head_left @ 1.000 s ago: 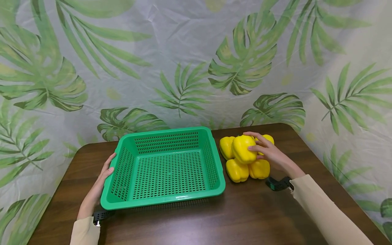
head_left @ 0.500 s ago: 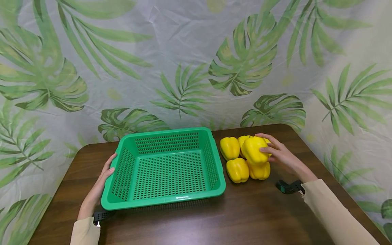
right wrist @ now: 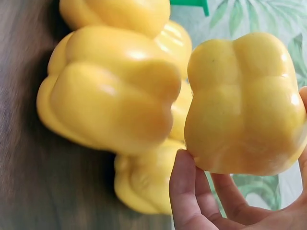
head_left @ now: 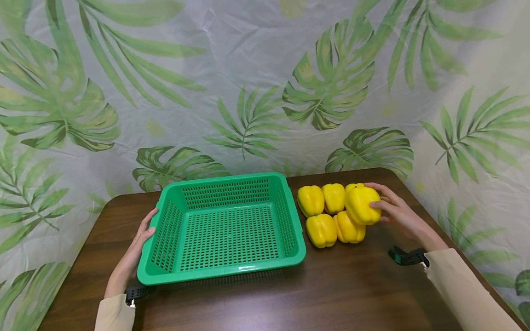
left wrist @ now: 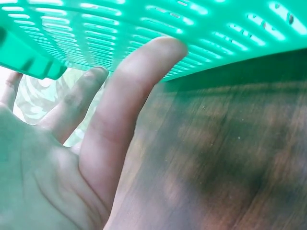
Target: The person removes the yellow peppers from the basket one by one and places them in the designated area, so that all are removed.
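A yellow bell pepper [head_left: 363,205] is held up in my right hand [head_left: 399,214], its thumb and fingers spread round the pepper's right side. In the right wrist view the held pepper [right wrist: 242,105] is apart from the table, fingertips at its lower edge. Several other yellow bell peppers [head_left: 321,231] lie grouped on the table just below and left of it; one behind is partly hidden. My left hand [head_left: 134,246] touches the left side of a green perforated plastic basket [head_left: 221,271]. In the left wrist view its thumb and fingers [left wrist: 115,110] lie nearly straight against the basket's outer wall.
The brown wooden table [head_left: 290,303] carries the basket at left centre and the peppers close by its right side. A leaf-patterned sheet [head_left: 248,69] hangs behind the table. Both wrists wear black straps [head_left: 407,256].
My right hand has moved rightward with the bell pepper, from above the middle of the group to its right end, uncovering the back middle pepper. The left hand and basket stay put.
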Tool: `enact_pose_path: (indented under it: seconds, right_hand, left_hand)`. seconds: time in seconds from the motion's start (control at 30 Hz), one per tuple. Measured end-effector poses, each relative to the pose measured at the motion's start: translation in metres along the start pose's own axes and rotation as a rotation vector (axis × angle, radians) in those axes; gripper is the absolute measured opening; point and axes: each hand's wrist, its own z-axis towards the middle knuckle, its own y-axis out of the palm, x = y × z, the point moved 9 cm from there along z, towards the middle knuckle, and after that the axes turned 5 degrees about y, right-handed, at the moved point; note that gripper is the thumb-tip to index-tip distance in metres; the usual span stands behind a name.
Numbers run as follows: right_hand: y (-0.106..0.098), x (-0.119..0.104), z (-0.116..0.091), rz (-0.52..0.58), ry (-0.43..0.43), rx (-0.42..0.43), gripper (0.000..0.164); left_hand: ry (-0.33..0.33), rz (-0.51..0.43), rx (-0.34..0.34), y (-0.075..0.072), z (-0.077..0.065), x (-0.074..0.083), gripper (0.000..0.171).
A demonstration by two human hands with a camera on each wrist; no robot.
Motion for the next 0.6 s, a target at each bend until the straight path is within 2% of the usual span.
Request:
enact_pose_path:
  seconds: [0.6]
  right_hand:
    - [-0.028,0.029,-0.02,0.005,-0.001,0.016,0.045]
  left_hand:
    - [0.02,-0.011,-0.009,0.001,-0.002,0.001,0.051]
